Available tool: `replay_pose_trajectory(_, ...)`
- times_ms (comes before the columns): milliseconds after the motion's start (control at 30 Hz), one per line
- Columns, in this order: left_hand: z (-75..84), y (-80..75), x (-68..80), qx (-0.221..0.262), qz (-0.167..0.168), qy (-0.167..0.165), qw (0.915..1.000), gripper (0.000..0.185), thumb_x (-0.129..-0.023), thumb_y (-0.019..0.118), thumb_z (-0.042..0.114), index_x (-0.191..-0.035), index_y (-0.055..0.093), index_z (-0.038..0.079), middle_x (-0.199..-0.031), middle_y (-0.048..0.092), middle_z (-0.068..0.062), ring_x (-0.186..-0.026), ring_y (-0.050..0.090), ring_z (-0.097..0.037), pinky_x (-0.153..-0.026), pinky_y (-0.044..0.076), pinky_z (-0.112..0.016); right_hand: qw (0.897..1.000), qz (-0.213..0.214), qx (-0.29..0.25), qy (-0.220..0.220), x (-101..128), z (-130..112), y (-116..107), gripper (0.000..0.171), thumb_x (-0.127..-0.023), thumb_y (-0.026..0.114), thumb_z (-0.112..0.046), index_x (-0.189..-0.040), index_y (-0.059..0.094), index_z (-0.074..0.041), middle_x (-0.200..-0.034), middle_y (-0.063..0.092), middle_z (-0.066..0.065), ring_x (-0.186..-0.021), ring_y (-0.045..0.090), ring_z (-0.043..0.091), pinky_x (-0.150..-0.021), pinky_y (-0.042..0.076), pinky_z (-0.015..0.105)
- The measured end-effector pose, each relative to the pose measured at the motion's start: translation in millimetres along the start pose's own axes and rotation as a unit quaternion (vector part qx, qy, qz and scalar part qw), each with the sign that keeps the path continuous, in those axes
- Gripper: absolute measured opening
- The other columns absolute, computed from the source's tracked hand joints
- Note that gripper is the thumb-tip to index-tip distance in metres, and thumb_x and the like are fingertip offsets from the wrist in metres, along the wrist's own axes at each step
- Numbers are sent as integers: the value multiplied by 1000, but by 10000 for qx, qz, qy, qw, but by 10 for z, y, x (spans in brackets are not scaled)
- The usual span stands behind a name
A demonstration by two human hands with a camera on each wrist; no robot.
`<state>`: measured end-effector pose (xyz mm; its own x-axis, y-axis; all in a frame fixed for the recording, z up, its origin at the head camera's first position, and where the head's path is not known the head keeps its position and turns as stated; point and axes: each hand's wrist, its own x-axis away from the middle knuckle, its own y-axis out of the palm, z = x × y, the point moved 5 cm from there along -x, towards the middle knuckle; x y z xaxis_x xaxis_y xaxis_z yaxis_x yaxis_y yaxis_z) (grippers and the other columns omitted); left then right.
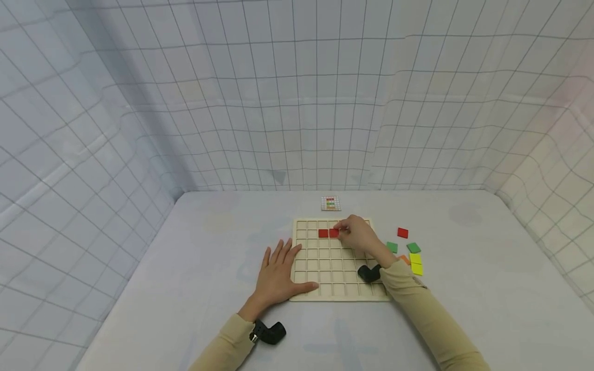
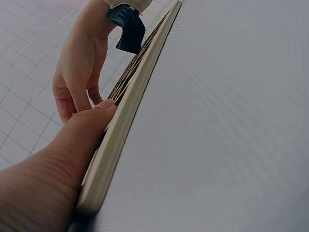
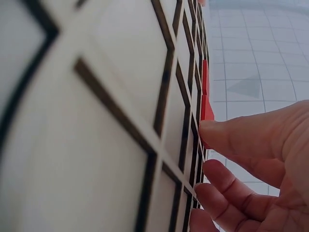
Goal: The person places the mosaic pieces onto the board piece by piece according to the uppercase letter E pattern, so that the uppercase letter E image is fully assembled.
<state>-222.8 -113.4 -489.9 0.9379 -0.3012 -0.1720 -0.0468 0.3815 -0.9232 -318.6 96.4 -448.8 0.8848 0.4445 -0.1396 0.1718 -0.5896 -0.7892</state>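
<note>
A pale wooden grid board [image 1: 325, 266] lies flat on the white table, divided by raised strips into square cells. My left hand [image 1: 276, 278] rests spread on its left side, the thumb [image 2: 91, 121] lying over the near edge. Toward the board's far side, my right hand [image 1: 359, 235] pinches a red square tile [image 1: 333, 233] at a cell. Close up in the right wrist view, the thumb is against the red tile [image 3: 206, 113], part of which stands tilted from the grid. Another red tile [image 1: 323, 233] sits in the cell just left of it.
Right of the board lie a loose red tile [image 1: 402, 233], green tiles [image 1: 414, 248], yellow tiles [image 1: 416, 264] and an orange tile [image 1: 405, 259] partly behind the right forearm. A small card with a coloured grid pattern [image 1: 331, 203] lies beyond the board. Grid-patterned curtains [image 1: 297, 103] surround the table.
</note>
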Motion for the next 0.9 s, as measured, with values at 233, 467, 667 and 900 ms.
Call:
replay_pose_trajectory(233,8,-2,-5,-47,32,-7,10000,104,-70,55,81,-149,31,17,-155,20,-9,-143,10,-27,-112,1,-49,9992,-22,107,-378,-12,-36,-7,23,-82,63,1,-103,71,5,-90,62,12,-72,46,18,-63,40,31)
replay_pose_trajectory(467,6,-11,-4,-48,41,3,10000,104,-70,55,80,-149,32,17,-155,21,-9,-142,11,-27,-112,1,-48,9999,-103,-15,-138,13,-47,-14,25,-86,63,-2,-108,70,5,-95,60,14,-71,44,19,-59,37,29)
replay_pose_trajectory(667,10,-9,-5,-80,23,-34,10000,105,-70,53,82,-149,31,17,-155,20,-9,-143,11,-26,-112,2,-48,9990,-195,262,-304,36,-47,-10,28,-86,64,-5,-112,67,6,-99,62,16,-73,45,19,-61,35,29)
replay_pose_trajectory(900,2,-11,3,-42,24,-26,10000,105,-70,53,82,-149,31,17,-155,20,-8,-143,10,-26,-112,1,-48,9981,-382,258,-400,105,-41,11,34,-88,66,-8,-118,63,8,-112,62,18,-99,55,30,-79,47,40)
